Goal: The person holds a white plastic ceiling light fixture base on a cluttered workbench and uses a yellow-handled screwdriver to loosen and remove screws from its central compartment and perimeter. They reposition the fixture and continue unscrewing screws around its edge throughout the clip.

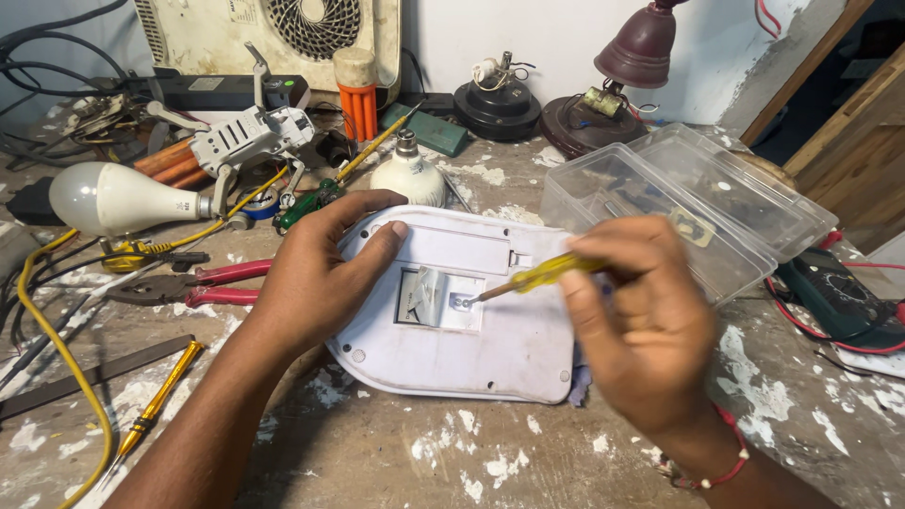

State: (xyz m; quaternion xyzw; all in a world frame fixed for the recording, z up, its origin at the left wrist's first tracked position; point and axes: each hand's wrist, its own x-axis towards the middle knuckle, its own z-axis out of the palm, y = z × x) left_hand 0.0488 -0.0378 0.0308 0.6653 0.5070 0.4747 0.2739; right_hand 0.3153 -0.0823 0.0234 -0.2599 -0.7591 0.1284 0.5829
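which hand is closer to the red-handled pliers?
Left. The left hand rests on the white device's left edge, just right of the red-handled pliers. The right hand holds a yellow screwdriver over the device's far side.

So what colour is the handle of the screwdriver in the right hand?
Translucent yellow handle on the screwdriver, clearest in the head view.

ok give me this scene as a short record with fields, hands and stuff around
left hand: pressed on white plastic casing, thumb on its top
right hand: holds yellow screwdriver, tip in the casing's open recess
left of casing: red-handled pliers, white bulb
right of casing: clear plastic box
surface: paint-spattered workbench
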